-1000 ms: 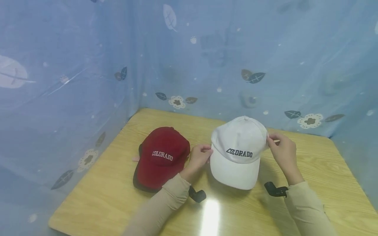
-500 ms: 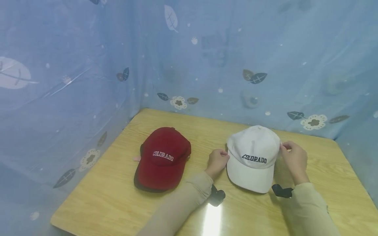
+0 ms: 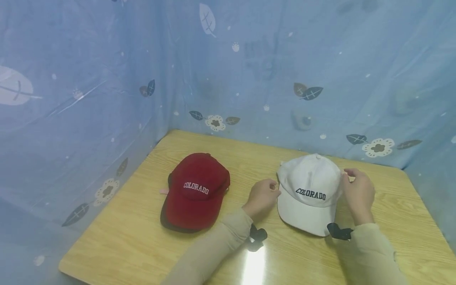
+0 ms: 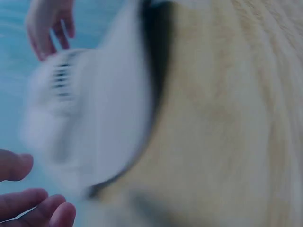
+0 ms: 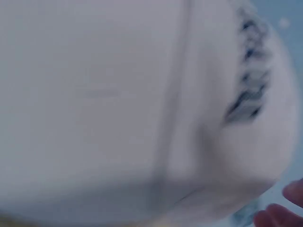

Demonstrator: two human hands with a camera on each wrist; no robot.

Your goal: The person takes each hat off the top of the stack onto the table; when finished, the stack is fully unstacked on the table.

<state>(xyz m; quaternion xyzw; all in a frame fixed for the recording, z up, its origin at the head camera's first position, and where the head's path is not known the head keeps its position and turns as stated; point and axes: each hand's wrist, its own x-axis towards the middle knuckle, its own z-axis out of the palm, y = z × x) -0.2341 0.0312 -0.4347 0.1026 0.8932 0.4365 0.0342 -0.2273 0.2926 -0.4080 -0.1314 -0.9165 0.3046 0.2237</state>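
Observation:
A white cap [image 3: 309, 184] with dark COLORADO lettering rests on the wooden table, brim toward me. Just left of its brim is my left hand [image 3: 261, 198]; in the left wrist view its thumb and fingers [image 4: 47, 208] are parted with nothing between them. On the other side, my right hand [image 3: 360, 194] has its fingertips right at the crown's edge, thumb and fingers spread apart. The right wrist view shows the blurred cap large, with the fingers [image 5: 284, 215] beside it. A red cap [image 3: 196, 190] with white COLORADO lettering lies further left.
The wooden table [image 3: 135, 233] has a bright light reflection at its front. Blue patterned curtains [image 3: 249, 79] hang along its back and sides. Black straps [image 3: 340, 231] sit at both wrists.
Both hands have carried the white cap right and down onto the table, away from the red cap. The left hand has since let go and drawn slightly back; the right fingers have loosened.

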